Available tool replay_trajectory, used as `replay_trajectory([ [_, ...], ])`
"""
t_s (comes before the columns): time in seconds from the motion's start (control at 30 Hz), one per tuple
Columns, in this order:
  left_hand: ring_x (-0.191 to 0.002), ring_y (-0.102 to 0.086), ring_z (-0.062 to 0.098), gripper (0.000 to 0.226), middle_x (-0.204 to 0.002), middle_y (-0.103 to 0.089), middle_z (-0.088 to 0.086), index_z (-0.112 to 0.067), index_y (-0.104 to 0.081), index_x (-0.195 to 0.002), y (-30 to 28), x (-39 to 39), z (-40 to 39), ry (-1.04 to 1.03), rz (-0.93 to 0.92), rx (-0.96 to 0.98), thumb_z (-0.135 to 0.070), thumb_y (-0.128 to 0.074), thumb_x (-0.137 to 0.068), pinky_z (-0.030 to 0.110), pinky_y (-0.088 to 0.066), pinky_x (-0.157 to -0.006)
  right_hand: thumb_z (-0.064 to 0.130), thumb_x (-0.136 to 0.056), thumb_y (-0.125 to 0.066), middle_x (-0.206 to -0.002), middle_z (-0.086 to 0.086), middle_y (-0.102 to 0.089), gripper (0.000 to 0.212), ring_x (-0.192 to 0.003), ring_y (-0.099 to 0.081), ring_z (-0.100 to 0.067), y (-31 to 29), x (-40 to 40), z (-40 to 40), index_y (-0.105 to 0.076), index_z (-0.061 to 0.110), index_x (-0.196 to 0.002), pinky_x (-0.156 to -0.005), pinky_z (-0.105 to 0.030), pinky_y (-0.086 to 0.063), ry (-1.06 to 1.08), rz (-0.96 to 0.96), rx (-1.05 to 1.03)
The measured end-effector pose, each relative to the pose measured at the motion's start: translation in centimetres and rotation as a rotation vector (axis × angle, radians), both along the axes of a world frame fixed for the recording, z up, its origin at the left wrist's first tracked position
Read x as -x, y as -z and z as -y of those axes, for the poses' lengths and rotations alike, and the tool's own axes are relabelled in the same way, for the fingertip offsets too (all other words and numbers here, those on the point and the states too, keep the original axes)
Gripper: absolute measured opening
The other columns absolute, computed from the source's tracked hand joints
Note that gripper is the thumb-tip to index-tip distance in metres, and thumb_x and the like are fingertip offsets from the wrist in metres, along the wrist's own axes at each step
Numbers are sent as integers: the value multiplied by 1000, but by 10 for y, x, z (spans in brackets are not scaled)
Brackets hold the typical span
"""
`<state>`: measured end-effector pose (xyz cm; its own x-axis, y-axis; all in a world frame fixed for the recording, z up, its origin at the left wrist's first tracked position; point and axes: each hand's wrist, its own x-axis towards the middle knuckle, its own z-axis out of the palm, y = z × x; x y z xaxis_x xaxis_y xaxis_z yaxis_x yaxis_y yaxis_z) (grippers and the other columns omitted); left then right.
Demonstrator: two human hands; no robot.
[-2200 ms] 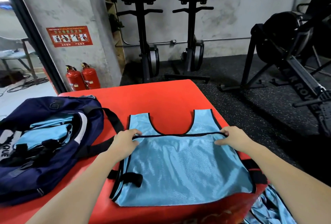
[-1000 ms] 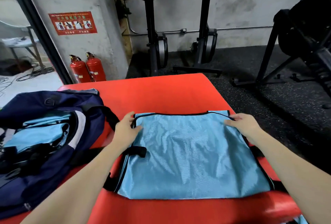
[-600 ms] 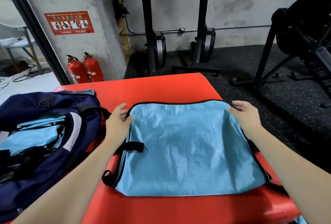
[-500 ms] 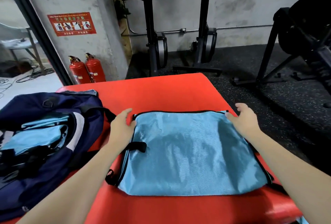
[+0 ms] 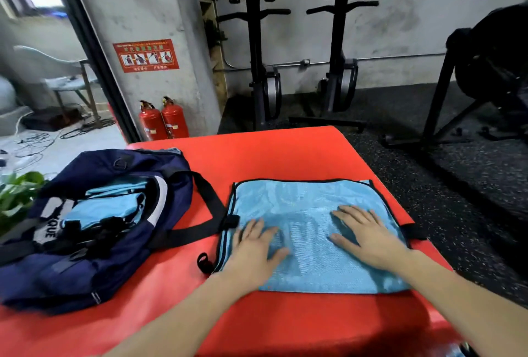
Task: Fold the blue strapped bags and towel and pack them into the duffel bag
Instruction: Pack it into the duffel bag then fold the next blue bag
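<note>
You are pressing your left hand [image 5: 255,249] and right hand [image 5: 368,238] flat, fingers spread, on the folded blue bag [image 5: 307,208]; lifting carelessly risks the slick fabric unfolding before reaching the duffel bag [image 5: 94,268] left of your left hand.

A red padded platform [image 5: 285,154] fills the lower frame of the head view, its far edge meeting a dark speckled gym floor [image 5: 428,174]. Toward nine o'clock on the red surface lies a navy duffel bag [image 5: 94,274], its mouth open and light blue fabric showing inside; one black strap [image 5: 205,199] trails across the red surface toward the centre. Toward three o'clock, just beside that strap, a folded light blue strapped bag [image 5: 308,196] with black edging lies flat, short black loops poking out at both of its side edges.
</note>
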<state>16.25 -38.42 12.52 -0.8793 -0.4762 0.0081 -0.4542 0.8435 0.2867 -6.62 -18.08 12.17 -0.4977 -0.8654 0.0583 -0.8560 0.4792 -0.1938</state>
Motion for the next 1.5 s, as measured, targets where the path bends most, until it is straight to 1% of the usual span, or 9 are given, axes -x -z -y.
replay_trajectory([
  [0.1, -152, -16, 26, 127, -165, -18, 9, -31, -29, -156, 2, -14, 26, -75, 24, 87, -95, 20, -57, 41, -7, -123, 91, -80, -6, -166, 16, -10, 93, -154, -2, -13, -1, 1, -9, -15, 41, -157, -124, -49, -1, 42, 3, -77],
  [0.17, -153, -11, 26, 130, -165, -17, 10, -29, -27, -157, 4, -19, 33, -116, 21, 107, -91, 28, -56, 39, -5, -124, 93, -77, -2, -167, 16, -5, 96, -154, 2, -13, -1, -1, -11, -11, 43, -158, -124, -51, 1, 58, 4, -94],
  [0.3, -155, 3, 21, 110, -167, -9, 7, -28, -18, -159, 5, -16, 32, -206, 66, 148, -82, 18, -70, 49, 0, -123, 94, -77, -1, -167, 15, -1, 94, -154, 6, -16, 0, -4, -12, -5, 44, -158, -123, -54, 4, 102, 14, -108],
  [0.47, -154, 5, 26, 124, -167, -2, 13, -28, -13, -160, 5, 3, 45, -202, 85, 173, -87, 32, -60, 50, 2, -124, 90, -82, -7, -168, 14, 2, 90, -154, 10, -19, 1, -16, -16, -2, 43, -158, -121, -57, 8, 216, 49, -125],
  [0.73, -155, 8, 19, 107, -168, 6, 6, -38, 2, -159, -8, 71, 101, 218, 200, 245, -92, 19, -68, 43, 6, -125, 84, -74, 8, -168, 0, 8, 99, -153, 10, -36, 9, -81, -24, 0, 34, -159, -116, -66, 6, 564, 108, -128],
  [0.83, -154, 8, 17, 94, -168, 7, 2, -41, 3, -158, -10, 97, 119, 308, 214, 252, -90, 8, -77, 40, 4, -125, 88, -80, -7, -168, -7, 9, 98, -151, 12, -40, 5, -88, -18, 1, 30, -159, -115, -67, 7, 596, 152, -167],
  [0.97, -155, 5, 20, 87, -168, 1, 5, -35, -4, -160, -12, 101, 115, 253, 215, 273, -81, -4, -86, 40, 6, -125, 91, -74, -3, -168, -7, -3, 105, -153, 5, -37, -14, -58, -7, -9, 29, -158, -119, -61, 2, 525, 80, -132],
  [1.17, -153, 4, 35, 83, -167, -8, 10, -28, -18, -159, -1, 91, 58, -105, 68, 116, -77, -23, -93, 52, 4, -123, 88, -84, -12, -166, 7, -17, 87, -154, -8, -19, -26, 31, -19, -18, 40, -157, -126, -43, -1, -24, -137, -74],
  [1.5, -151, -1, 43, 94, -168, 0, 7, -43, -6, -156, 7, 102, 61, -146, 174, 198, -93, 1, -77, 60, -1, -120, 92, -81, -15, -167, 14, 7, 90, -154, 11, -19, 0, 35, -35, 1, 47, -157, -123, -53, 8, 9, -4, -142],
])
